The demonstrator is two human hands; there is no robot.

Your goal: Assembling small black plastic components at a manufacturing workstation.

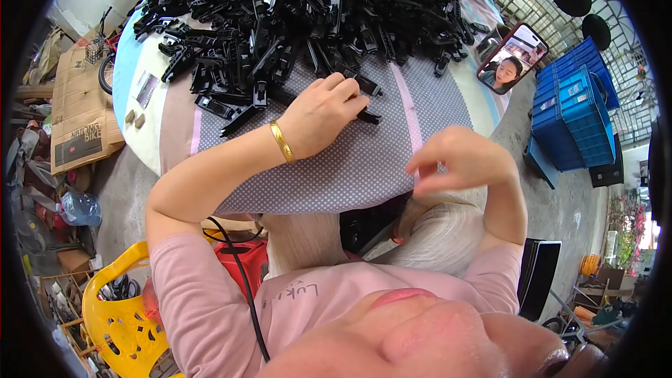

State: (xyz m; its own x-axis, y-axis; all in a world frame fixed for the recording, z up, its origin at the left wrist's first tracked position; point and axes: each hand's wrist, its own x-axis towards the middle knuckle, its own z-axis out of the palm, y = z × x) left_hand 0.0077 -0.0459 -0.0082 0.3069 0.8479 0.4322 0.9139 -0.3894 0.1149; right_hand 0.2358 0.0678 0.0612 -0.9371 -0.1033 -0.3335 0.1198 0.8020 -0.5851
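Note:
My left hand, a gold bangle on its wrist, is at the near edge of a heap of black plastic clip-like pieces on the table. Its fingers are curled down over a black plastic piece, whose end sticks out beside the fingertips; the rest is hidden under the hand. Another such piece lies just beyond the knuckles. Over the table's near right edge is my right hand, slightly blurred. Its fingers are bent with a gap between them, and I see nothing held there.
A patterned cloth covers the round table. At its right edge stands a phone showing a person on screen. Blue crates are stacked to the right. On the left are a yellow plastic chair and a cardboard box. A black cable hangs beside me.

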